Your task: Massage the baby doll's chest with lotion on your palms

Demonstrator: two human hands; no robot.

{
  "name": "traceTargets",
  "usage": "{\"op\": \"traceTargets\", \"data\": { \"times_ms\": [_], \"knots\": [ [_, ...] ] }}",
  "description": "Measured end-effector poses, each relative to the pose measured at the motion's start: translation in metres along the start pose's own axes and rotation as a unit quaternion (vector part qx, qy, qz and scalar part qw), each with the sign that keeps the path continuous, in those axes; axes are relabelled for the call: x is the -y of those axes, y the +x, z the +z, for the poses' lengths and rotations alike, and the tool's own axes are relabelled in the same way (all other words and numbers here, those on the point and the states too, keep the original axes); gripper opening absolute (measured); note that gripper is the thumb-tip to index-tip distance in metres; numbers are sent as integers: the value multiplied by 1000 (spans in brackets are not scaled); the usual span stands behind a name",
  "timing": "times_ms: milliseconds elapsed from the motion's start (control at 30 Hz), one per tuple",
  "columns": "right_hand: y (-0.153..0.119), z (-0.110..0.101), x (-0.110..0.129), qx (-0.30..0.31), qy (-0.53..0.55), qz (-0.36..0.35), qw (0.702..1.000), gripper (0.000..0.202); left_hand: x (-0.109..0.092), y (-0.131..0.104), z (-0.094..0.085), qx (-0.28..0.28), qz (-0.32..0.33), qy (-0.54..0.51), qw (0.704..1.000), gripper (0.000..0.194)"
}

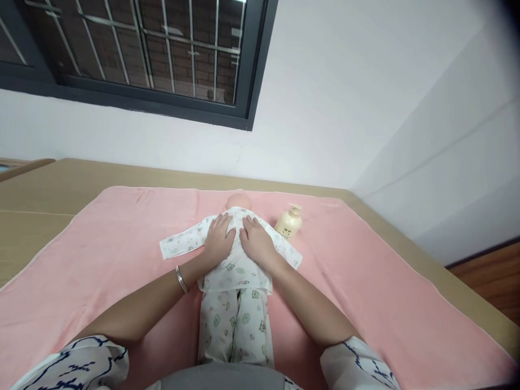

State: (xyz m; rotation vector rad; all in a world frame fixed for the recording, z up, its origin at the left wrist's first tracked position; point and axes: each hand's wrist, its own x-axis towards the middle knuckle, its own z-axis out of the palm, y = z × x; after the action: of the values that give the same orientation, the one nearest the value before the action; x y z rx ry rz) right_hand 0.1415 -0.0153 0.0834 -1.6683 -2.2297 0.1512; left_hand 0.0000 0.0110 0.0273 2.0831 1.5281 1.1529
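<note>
A doll-like figure (239,201) lies on a pink blanket (134,244), its rounded head at the far end. It wears a white printed top (239,271) and matching trousers (252,325). My left hand (220,237) lies flat on the left of the top's upper part, a silver bangle at the wrist. On the right of it rests my right hand (257,242), fingers stretched out and pointing away from me. The two hands are a small gap apart. Both sleeves of the top spread outward. Whether the figure faces up or down, I cannot tell.
A cream pump bottle (289,221) stands on the blanket just right of the figure's shoulder. The blanket covers a wooden surface (122,172) that meets a white wall (317,108). Above is a dark-framed window (247,65) with bars.
</note>
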Motion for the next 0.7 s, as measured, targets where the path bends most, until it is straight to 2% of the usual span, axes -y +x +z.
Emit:
{"op": "traceTargets", "data": {
  "times_ms": [100, 233, 333, 467, 533, 633, 700],
  "knots": [
    [6, -8, -9, 14, -8, 36, 999, 40, 1, -3, 3, -27, -18, 16, 999, 47],
    [2, -23, -9, 32, -41, 31, 998, 32, 3, -4, 6, -41, -19, 27, 999, 46],
    [0, -28, -6, -8, -33, 14, 999, 31, 4, -5, 7, -46, -8, 31, 998, 45],
    [6, -13, -7, -123, 8, -56, 991, 47, 3, -7, 8, -60, 6, 25, 998, 45],
    [10, -1, -10, -109, 30, -96, 989, 49, 4, -7, 8, -69, 9, 15, 997, 44],
    [14, 12, -14, -51, 55, -127, 989, 45, 5, -7, 9, -79, 22, -1, 997, 45],
    [13, 12, -14, -56, 68, -123, 988, 44, 6, -8, 9, -84, 27, -11, 996, 45]
  ]
}}
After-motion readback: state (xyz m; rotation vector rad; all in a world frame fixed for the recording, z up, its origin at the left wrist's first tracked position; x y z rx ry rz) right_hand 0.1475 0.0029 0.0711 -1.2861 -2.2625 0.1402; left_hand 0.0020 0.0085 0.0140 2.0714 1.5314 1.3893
